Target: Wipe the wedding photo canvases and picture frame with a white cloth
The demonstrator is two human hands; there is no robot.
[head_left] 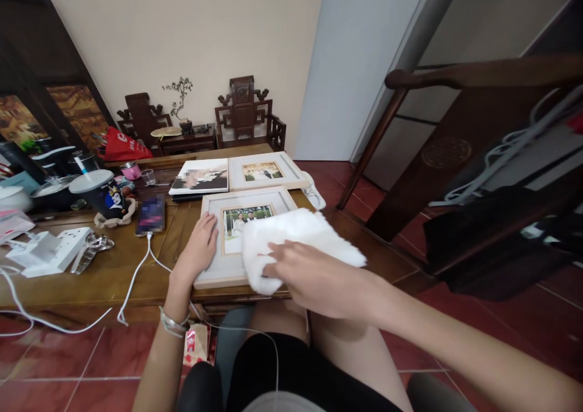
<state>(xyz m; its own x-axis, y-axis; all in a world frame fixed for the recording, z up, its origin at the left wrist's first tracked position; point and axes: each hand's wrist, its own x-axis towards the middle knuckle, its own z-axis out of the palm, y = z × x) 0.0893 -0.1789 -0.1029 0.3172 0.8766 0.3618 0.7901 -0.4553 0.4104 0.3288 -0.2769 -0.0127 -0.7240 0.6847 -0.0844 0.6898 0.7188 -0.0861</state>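
A light wood picture frame (214, 278) with a wide pale mat and a photo of two people lies flat at the table's near edge. My left hand (199, 246) grips its left side, fingers close together over the border; the thumb is hidden. Across the frame's right part spreads a fluffy white cloth (305, 233), covering some of the photo and overhanging the right side. Bunching the cloth's near part is my right hand (300, 272), with its fingers curled in and partly sunk in the pile.
Behind lie a second picture frame (296, 178) and a photo album (200, 175). To the left are a phone (150, 214) on a white cable, a power strip (68, 251) and a lidded cup (102, 196). A dark wooden chair (437, 144) stands at the right.
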